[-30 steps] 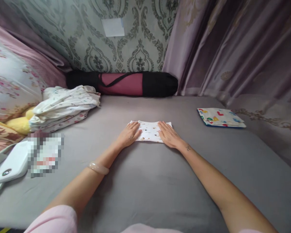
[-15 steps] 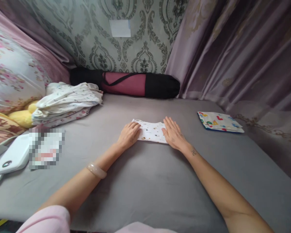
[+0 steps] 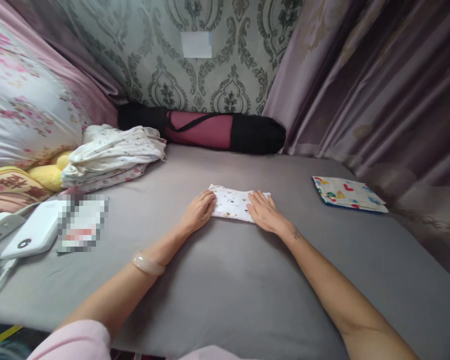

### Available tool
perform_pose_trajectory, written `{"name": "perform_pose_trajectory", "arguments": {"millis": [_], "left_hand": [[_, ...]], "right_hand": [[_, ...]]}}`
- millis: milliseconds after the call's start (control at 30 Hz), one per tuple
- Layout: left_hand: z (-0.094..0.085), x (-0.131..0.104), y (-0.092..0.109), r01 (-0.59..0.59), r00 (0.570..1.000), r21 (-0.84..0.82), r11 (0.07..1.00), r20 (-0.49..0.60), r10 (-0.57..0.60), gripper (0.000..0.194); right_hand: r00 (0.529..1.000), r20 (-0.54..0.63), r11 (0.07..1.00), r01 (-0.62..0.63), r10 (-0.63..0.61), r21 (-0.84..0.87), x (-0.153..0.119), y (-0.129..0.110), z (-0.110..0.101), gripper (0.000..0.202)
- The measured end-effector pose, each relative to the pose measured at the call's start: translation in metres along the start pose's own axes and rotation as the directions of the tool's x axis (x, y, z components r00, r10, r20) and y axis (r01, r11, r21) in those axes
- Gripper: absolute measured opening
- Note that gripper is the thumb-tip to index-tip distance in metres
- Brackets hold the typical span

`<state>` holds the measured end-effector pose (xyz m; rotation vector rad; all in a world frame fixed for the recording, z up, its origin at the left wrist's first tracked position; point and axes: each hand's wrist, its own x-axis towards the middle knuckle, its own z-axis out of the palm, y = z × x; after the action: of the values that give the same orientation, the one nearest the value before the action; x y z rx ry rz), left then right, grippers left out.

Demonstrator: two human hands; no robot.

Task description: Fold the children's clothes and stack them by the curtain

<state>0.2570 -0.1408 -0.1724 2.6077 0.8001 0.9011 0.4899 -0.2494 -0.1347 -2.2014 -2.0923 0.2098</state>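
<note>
Resting left hand [image 3: 199,210] and right hand [image 3: 265,212] on opposite ends of a folded cloth [image 3: 231,204] (white, with a small scattered print) on a grey sheet [image 3: 225,285], with a brightly printed folded item [image 3: 348,194] to the right, rumpled fabric [image 3: 116,151] to the left and a maroon-and-black bag [image 3: 206,131] along the far wall [image 3: 230,80].

The small cloth [image 3: 231,204] I'm looking at is white, sprinkled with tiny brown and black motifs; the sheet [image 3: 225,290] is plain grey. The other cloth [image 3: 347,194] is cream with red, green, yellow and blue shapes and a blue edge. The long bag [image 3: 210,137] shows 2 black ends and 1 maroon middle. Mauve curtains [image 3: 360,75] carry gold flowers; the pillow [image 3: 26,105], pink blossoms on white.
</note>
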Motion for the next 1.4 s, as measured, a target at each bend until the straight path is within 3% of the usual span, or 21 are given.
{"name": "perform_pose_trajectory", "arguments": {"millis": [133,300,400,500,567,667,800,967,1133,1300,1400], "left_hand": [[-0.002,0.000,0.001,-0.018,0.997,-0.016,1.000,-0.072,0.017,0.027],[-0.001,0.000,-0.003,0.041,0.987,-0.077,0.996,-0.153,-0.052,0.026],[0.001,0.000,-0.007,0.142,0.970,-0.116,0.983,-0.184,-0.162,0.024],[0.002,0.001,-0.010,0.248,0.945,-0.132,0.960,-0.187,-0.270,0.024],[0.002,0.001,-0.012,0.301,0.927,-0.145,0.942,-0.188,-0.325,0.024],[0.003,0.001,-0.013,0.346,0.908,-0.168,0.923,-0.188,-0.374,0.023],[0.004,0.001,-0.015,0.367,0.894,-0.201,0.908,-0.193,-0.404,0.023],[0.006,0.001,-0.018,0.409,0.862,-0.248,0.878,-0.211,-0.461,0.023],[0.006,0.003,-0.019,0.436,0.844,-0.250,0.865,-0.219,-0.489,0.023],[0.001,0.004,-0.017,0.449,0.840,-0.272,0.851,-0.198,-0.506,0.024],[-0.001,0.005,-0.016,0.466,0.826,-0.297,0.833,-0.192,-0.530,0.026]], "right_hand": [[0.989,-0.102,0.995,0.103,-0.102,0.003,0.010,-0.028,0.002,0.062],[0.990,0.012,0.990,0.137,-0.137,0.042,0.015,-0.034,0.020,0.060],[0.990,0.059,0.990,0.123,-0.127,0.064,0.016,-0.033,0.014,0.060],[0.988,0.089,0.989,0.119,-0.126,0.086,0.020,-0.044,0.001,0.061],[0.988,0.029,0.985,0.150,-0.153,0.090,0.025,-0.055,-0.002,0.061],[0.978,-0.045,0.974,0.209,-0.206,0.084,0.033,-0.068,0.008,0.060],[0.976,-0.026,0.974,0.217,-0.216,0.068,0.039,-0.067,0.027,0.059],[0.978,0.021,0.976,0.207,-0.209,0.069,0.043,-0.072,0.018,0.058],[0.964,-0.170,0.977,0.211,-0.203,0.035,0.058,-0.099,0.016,0.056],[0.972,-0.050,0.973,0.229,-0.228,0.017,0.070,-0.108,0.030,0.060],[0.968,-0.057,0.969,0.245,-0.245,0.005,0.066,-0.114,0.031,0.061]]}}
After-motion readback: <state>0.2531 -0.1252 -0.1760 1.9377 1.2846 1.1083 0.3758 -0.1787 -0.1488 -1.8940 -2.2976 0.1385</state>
